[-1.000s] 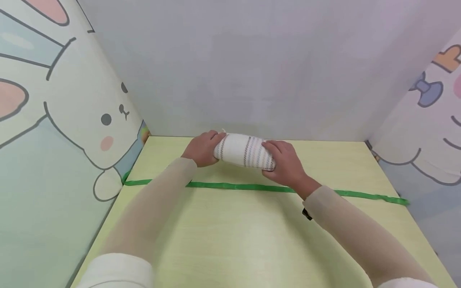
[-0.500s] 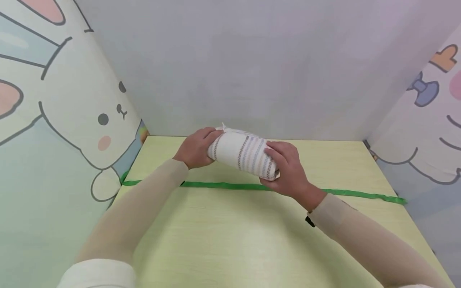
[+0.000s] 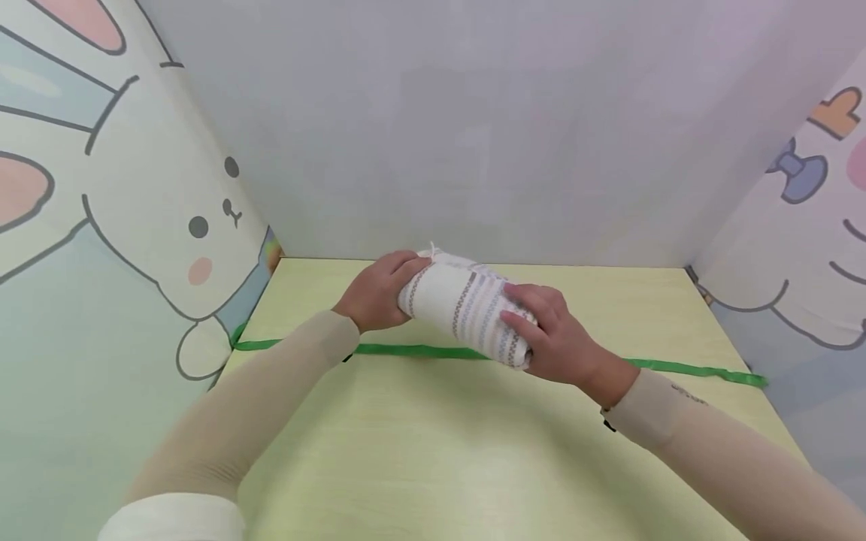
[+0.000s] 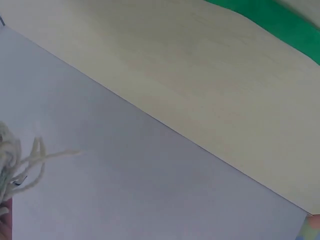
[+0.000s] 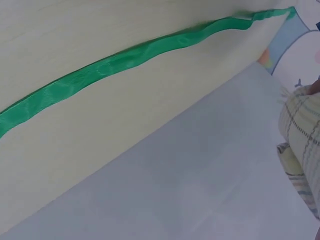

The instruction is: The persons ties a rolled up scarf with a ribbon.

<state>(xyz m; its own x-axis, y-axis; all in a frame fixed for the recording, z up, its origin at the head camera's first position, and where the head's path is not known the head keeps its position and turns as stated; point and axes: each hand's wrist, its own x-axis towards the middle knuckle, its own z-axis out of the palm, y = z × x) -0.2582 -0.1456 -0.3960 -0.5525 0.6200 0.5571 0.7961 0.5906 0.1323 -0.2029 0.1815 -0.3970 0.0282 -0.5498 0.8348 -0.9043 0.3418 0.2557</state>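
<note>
Gripping rolled towel (image 3: 467,306) | left hand (image 3: 374,293), right hand (image 3: 551,338) | fingers curled round its ends

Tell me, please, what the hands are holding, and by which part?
A rolled striped towel: the left hand grips its far end, the right hand its near end.

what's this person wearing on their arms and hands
Both hands are bare: the left hand and right hand show no gloves or rings. Each forearm is covered by a thin, close-fitting beige sleeve reaching the wrist, with a white cuff near the elbow. A small black tab shows at the right wrist.
</note>
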